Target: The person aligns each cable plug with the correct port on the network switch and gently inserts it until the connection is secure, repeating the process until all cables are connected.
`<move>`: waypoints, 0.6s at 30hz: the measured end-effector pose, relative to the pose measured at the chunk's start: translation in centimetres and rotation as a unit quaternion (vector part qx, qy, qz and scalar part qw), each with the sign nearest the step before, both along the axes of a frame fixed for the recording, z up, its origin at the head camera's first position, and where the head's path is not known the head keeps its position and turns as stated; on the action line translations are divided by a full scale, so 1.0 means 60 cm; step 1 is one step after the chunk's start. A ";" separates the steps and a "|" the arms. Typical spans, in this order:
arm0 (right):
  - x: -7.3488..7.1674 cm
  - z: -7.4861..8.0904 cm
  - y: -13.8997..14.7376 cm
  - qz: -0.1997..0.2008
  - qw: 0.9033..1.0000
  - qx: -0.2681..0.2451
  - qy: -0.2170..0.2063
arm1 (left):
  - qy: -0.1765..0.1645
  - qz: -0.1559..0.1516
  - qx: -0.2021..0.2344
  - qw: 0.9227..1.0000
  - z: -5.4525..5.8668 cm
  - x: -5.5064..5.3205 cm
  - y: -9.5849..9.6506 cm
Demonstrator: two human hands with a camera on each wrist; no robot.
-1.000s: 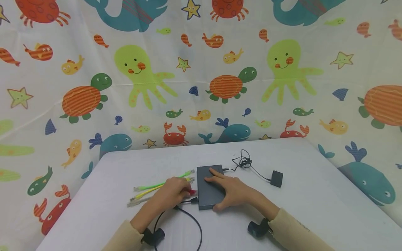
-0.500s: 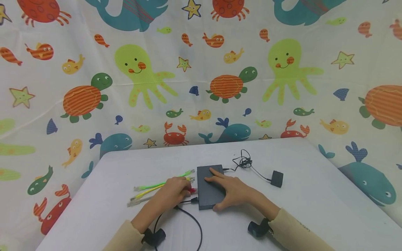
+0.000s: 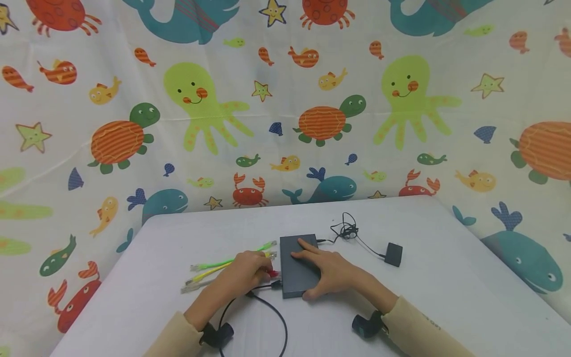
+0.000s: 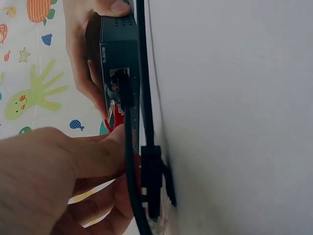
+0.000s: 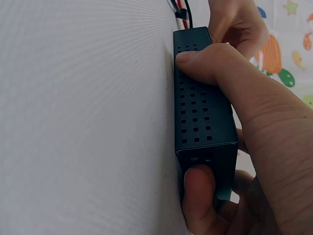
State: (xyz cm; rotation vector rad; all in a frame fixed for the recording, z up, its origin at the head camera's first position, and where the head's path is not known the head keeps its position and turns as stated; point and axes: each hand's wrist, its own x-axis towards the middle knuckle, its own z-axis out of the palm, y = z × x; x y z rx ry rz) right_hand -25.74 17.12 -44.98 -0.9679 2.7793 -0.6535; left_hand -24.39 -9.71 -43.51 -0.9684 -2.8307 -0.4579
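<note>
A dark network switch (image 3: 294, 285) lies flat on the white table. My right hand (image 3: 330, 270) grips it, fingers over the top, the thumb on the vented side (image 5: 193, 117) in the right wrist view. At the switch's left side my left hand (image 3: 247, 272) pinches a red Ethernet cable (image 3: 273, 273) just behind its plug. In the left wrist view the red cable (image 4: 117, 117) meets the port side, partly hidden by a black Ethernet cable (image 4: 128, 132) plugged into the nearest port. Whether the red plug sits fully inside its port, I cannot tell.
Green (image 3: 209, 266), yellow (image 3: 207, 274) and grey (image 3: 192, 287) Ethernet cables lie left of the switch, partly under the left arm. A power cord (image 3: 345, 230) runs from the switch's right to a black adapter (image 3: 393, 254). The black cable's loop (image 3: 283, 322) reaches the near edge.
</note>
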 end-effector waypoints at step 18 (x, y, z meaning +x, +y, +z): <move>0.001 0.001 -0.002 -0.003 1.000 0.005 -0.007 | -0.006 0.019 -0.005 1.000 -0.010 0.001 0.012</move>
